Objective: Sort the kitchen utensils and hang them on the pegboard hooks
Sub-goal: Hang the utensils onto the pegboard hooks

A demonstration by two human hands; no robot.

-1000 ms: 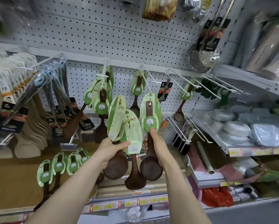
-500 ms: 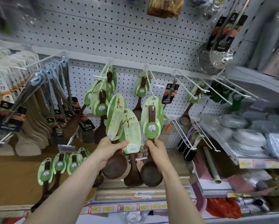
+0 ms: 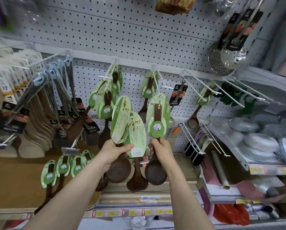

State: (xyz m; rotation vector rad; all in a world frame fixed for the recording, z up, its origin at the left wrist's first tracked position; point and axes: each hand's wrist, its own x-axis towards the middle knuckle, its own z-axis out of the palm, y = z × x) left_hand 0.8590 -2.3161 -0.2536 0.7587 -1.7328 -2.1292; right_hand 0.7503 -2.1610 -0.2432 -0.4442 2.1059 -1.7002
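Note:
My left hand [image 3: 113,151] grips two dark wooden spoons by their handles; their green cards [image 3: 120,120] fan upward and their bowls [image 3: 118,170] hang below my wrist. My right hand [image 3: 161,147] grips the handle of a third wooden ladle [image 3: 156,172], its green card [image 3: 158,117] raised just under a white pegboard hook [image 3: 160,80]. That hook carries one carded spoon [image 3: 149,87]. A fuller hook [image 3: 108,75] to the left holds several carded spoons.
White pegboard [image 3: 122,30] covers the wall. Black spatulas [image 3: 39,90] and beige paddles [image 3: 31,135] hang at left, metal skimmers [image 3: 225,53] top right. Bare white hooks [image 3: 202,92] jut out at right beside a shelf of plates [image 3: 261,143]. More carded spoons [image 3: 64,168] hang low left.
Both hands have lifted the spoons slightly toward the hooks, and the ladle in my right hand now stands higher under its hook. The camera has tilted up a little.

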